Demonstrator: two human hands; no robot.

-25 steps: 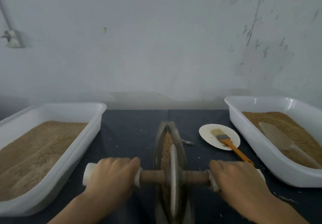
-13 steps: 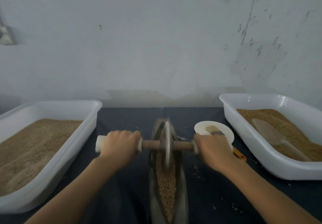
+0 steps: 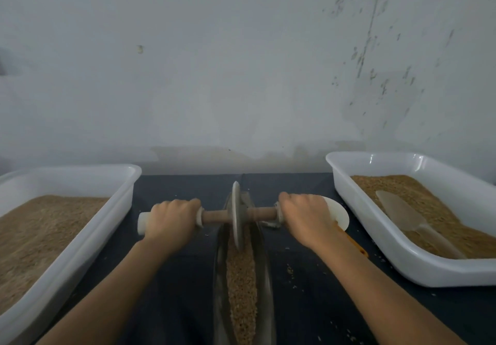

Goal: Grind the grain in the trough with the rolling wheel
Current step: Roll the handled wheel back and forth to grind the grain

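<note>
Two hands on the axle: left hand wrapped round the white left grip, right hand wrapped round the right grip. Rolling wheel stands upright at the far end of the trough, rim down in the grain. I judge the disc heavy and stiff, prone to tipping sideways; grip both ends evenly. Grain is loose and scatters. Dark desk carries spilled kernels and a white tub at each side. Scuffed pale wall beyond.
</note>
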